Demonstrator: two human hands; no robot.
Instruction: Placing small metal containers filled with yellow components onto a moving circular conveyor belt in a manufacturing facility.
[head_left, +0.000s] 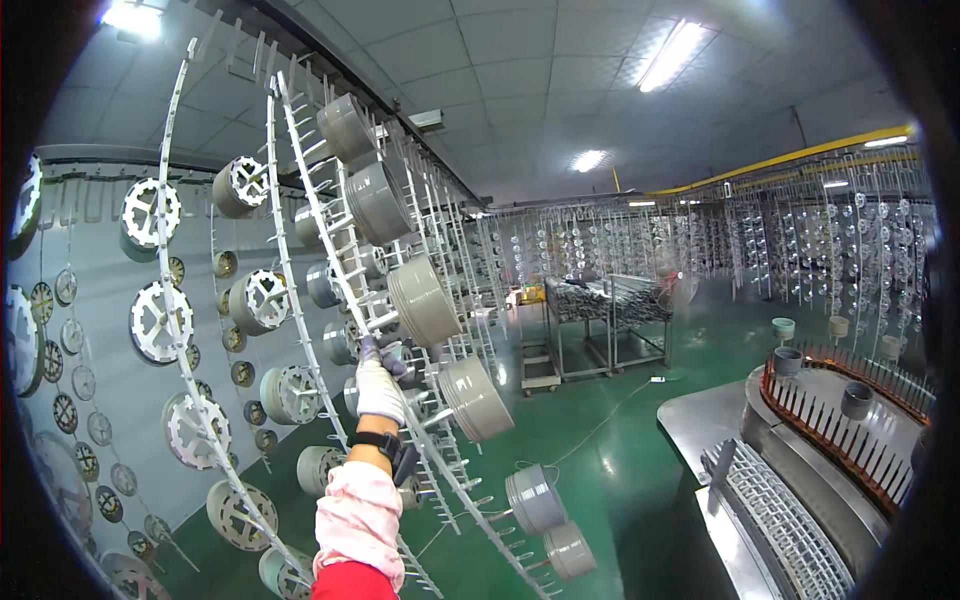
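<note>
My left hand [382, 378] wears a white glove with dark grey fingertips and reaches up from the lower edge. Its fingers are closed around the pole of a tall white hanging rack [320, 222] with many short side pegs. Grey round drums, open-ended like cups, sit on this rack's pegs; a beige-grey drum [425, 300] is just above and right of the hand, and another drum [476, 398] is below right. Lower down, two more drums hang near the rack's tilted bottom end. A dark band circles my wrist. My right hand is out of view.
More white racks [170, 260] with spoked round parts hang close on the left. At right stands a metal-topped machine [690, 410] with a curved row of upright pins [830, 410] carrying a few cups. A metal cart [610, 340] loaded with rods stands farther off on the green floor.
</note>
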